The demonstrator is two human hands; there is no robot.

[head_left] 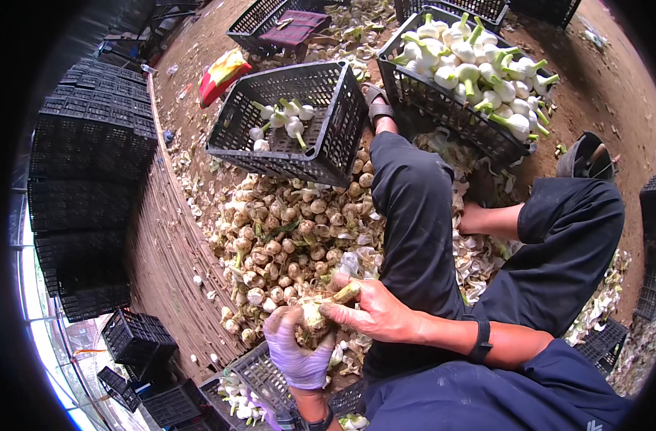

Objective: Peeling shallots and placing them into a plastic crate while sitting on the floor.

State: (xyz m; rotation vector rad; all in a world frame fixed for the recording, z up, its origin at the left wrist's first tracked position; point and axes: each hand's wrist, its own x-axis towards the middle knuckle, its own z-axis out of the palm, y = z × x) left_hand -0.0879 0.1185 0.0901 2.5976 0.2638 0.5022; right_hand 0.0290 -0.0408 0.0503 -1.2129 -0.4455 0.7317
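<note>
In my left hand (301,350), which wears a pale purple glove with bare-looking fingertips, rests a garlic bulb (313,319) with roots and dirty outer skin. My bare right hand (379,312) grips the same bulb near its cut green stem (347,292), the thumb pressed to its side. Just beyond both hands spreads a heap of unpeeled garlic (285,242). Past the heap, a black plastic crate (285,156) holds several cleaned white bulbs (290,118). A second crate (441,102), at the upper right, is heaped with clean white garlic (473,64).
Garlic skins (481,264) litter the ground around my legs (414,215). Stacked black crates (91,161) line the left side. A low stool (295,29) with a checked cover stands at the top, and a red and yellow bag (223,75) lies near it. Another crate (263,372) is below my left hand.
</note>
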